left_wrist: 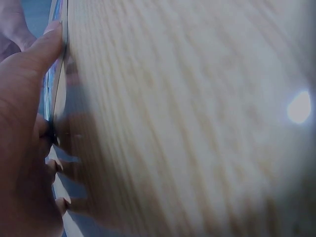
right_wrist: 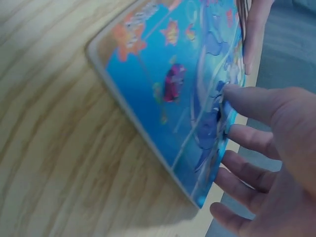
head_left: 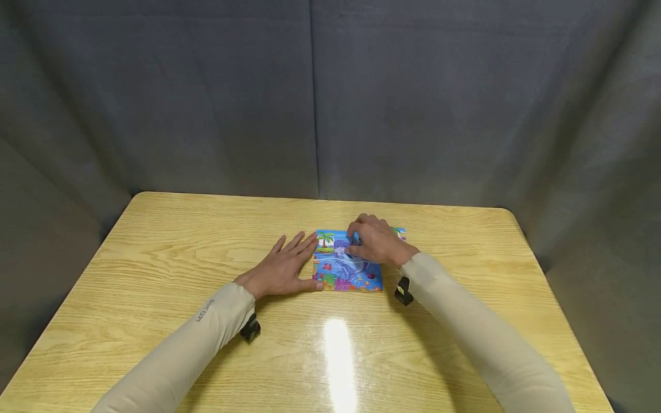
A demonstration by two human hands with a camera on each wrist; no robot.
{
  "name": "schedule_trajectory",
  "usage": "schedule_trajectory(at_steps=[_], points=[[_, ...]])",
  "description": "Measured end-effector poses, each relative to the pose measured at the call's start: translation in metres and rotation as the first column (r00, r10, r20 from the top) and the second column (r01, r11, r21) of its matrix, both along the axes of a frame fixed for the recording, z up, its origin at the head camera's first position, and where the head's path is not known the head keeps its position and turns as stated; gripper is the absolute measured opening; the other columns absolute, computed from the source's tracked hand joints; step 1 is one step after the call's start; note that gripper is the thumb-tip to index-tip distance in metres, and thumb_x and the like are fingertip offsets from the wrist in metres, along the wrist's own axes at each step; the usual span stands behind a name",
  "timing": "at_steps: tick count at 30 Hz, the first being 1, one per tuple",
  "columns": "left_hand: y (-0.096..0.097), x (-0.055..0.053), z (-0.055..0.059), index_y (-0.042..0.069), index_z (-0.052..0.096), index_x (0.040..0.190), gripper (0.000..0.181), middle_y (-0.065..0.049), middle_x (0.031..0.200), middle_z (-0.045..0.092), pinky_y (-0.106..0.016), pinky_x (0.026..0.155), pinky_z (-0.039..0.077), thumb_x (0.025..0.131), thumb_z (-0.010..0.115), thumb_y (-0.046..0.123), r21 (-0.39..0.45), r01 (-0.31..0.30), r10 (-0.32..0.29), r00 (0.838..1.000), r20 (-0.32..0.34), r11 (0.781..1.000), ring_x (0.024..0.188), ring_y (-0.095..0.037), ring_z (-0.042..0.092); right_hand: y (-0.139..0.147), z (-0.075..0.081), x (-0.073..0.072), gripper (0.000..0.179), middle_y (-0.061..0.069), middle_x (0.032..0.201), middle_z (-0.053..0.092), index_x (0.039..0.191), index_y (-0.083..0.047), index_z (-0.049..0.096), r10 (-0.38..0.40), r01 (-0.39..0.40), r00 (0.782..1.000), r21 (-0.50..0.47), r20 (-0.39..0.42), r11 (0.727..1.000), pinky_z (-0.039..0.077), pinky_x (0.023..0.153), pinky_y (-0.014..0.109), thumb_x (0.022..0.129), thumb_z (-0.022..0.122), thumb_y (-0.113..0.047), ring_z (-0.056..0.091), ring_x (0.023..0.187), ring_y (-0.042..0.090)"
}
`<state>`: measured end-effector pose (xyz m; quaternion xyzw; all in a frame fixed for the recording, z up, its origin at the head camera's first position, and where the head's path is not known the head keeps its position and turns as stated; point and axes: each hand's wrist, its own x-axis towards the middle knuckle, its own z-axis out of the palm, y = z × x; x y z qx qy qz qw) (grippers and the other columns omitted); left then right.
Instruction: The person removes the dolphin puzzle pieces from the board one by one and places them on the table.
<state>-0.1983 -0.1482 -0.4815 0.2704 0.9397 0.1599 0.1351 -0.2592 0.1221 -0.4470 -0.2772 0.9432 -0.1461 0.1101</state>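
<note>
A jigsaw puzzle (head_left: 338, 269) with a blue sea picture, a dolphin and a palm tree lies flat on the wooden table. My left hand (head_left: 283, 268) rests with fingers spread at its left side, thumb (left_wrist: 47, 47) on the lower left corner and fingertips at the upper left. Over the upper middle of the puzzle (right_wrist: 143, 89), my right hand (head_left: 379, 240) bends thumb and index finger together, pinching a puzzle piece beside a dark gap in the picture. The piece is mostly hidden by the fingers. The other right fingers (right_wrist: 242, 187) extend past the puzzle's far edge.
A small printed strip with a green palm (head_left: 400, 232) shows beyond the right hand. The wooden table (head_left: 206, 229) extends on all sides, with a bright light reflection near the front. Grey curtains (head_left: 232, 103) hang behind it and at both sides.
</note>
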Motion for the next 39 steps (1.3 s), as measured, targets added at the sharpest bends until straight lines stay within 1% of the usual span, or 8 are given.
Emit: schedule_trajectory(at_steps=[6,9,12,16,21,25,29,39], points=[[0.0,-0.001,0.001,0.014,0.013,0.173,0.106,-0.001,0.183,0.005,-0.064,0.136,0.0,0.098,0.059,0.074,0.0,0.002,-0.002,1.0,-0.003,1.0,0.171,-0.031,0.002,-0.003,0.004,-0.002,0.041,0.019,0.146,0.061,0.13,-0.006,0.072,-0.001,0.001,1.0,-0.002,0.02,1.0,0.042,0.119,0.061,0.099,0.078,-0.032,0.056,0.134,0.039],[0.0,-0.001,0.0,0.014,0.013,0.173,0.107,-0.001,0.183,0.005,-0.063,0.136,0.001,0.098,0.058,0.074,-0.004,0.003,-0.003,1.0,0.001,1.0,0.171,-0.03,0.002,-0.003,0.003,-0.002,0.04,0.017,0.135,0.065,0.126,-0.006,0.071,-0.007,0.008,1.0,-0.023,0.023,1.0,0.045,0.114,0.057,0.097,0.081,-0.031,0.059,0.123,0.036],[-0.001,-0.001,0.0,0.014,0.013,0.173,0.107,-0.001,0.183,0.006,-0.063,0.136,0.001,0.097,0.059,0.074,-0.003,0.001,-0.001,1.0,-0.002,1.0,0.171,-0.03,0.002,-0.002,0.002,-0.002,0.037,0.013,0.121,0.067,0.121,-0.006,0.07,-0.001,0.001,1.0,-0.058,-0.001,0.998,0.047,0.104,0.053,0.096,0.083,-0.029,0.06,0.108,0.031],[-0.001,-0.001,-0.001,0.014,0.014,0.173,0.107,-0.002,0.183,0.007,-0.064,0.136,0.001,0.097,0.059,0.074,0.002,0.002,-0.002,1.0,-0.005,1.0,0.171,-0.031,0.003,0.0,0.001,-0.001,0.027,0.011,0.113,0.067,0.113,-0.006,0.07,0.017,-0.022,0.999,-0.11,-0.047,0.994,0.046,0.095,0.05,0.096,0.082,-0.023,0.057,0.1,0.027],[-0.001,-0.001,-0.002,0.014,0.014,0.173,0.106,-0.001,0.183,0.006,-0.064,0.136,0.0,0.097,0.059,0.074,-0.001,0.007,-0.007,1.0,-0.004,1.0,0.171,-0.031,0.003,0.001,0.002,0.001,0.013,0.008,0.107,0.069,0.103,-0.01,0.07,0.024,-0.033,0.998,-0.16,-0.062,0.987,0.048,0.092,0.047,0.098,0.079,-0.019,0.06,0.097,0.024],[-0.001,-0.001,-0.002,0.014,0.014,0.173,0.106,-0.001,0.183,0.006,-0.064,0.136,0.0,0.098,0.058,0.074,-0.005,0.007,-0.007,1.0,-0.005,1.0,0.171,-0.031,0.003,0.002,0.004,0.002,0.008,0.003,0.094,0.07,0.099,-0.012,0.067,0.019,-0.007,0.999,-0.228,0.049,0.974,0.052,0.082,0.037,0.101,0.074,-0.013,0.06,0.083,0.017],[-0.001,0.0,-0.002,0.014,0.014,0.173,0.106,-0.001,0.183,0.005,-0.064,0.136,0.0,0.098,0.058,0.074,-0.001,0.007,-0.007,1.0,0.0,1.0,0.171,-0.03,0.002,0.004,0.005,0.004,0.01,0.002,0.083,0.067,0.097,-0.011,0.063,0.026,0.022,0.986,-0.282,0.164,0.959,0.046,0.07,0.03,0.103,0.07,-0.009,0.053,0.071,0.014],[-0.001,0.0,-0.002,0.013,0.013,0.173,0.106,-0.001,0.183,0.005,-0.064,0.136,0.0,0.098,0.058,0.074,-0.001,0.007,-0.007,1.0,-0.007,1.0,0.171,-0.031,0.002,0.015,0.006,0.004,0.006,0.003,0.089,0.066,0.102,-0.011,0.065,-0.007,0.064,0.983,-0.306,0.184,0.95,0.048,0.076,0.032,0.103,0.071,-0.01,0.054,0.078,0.016]])
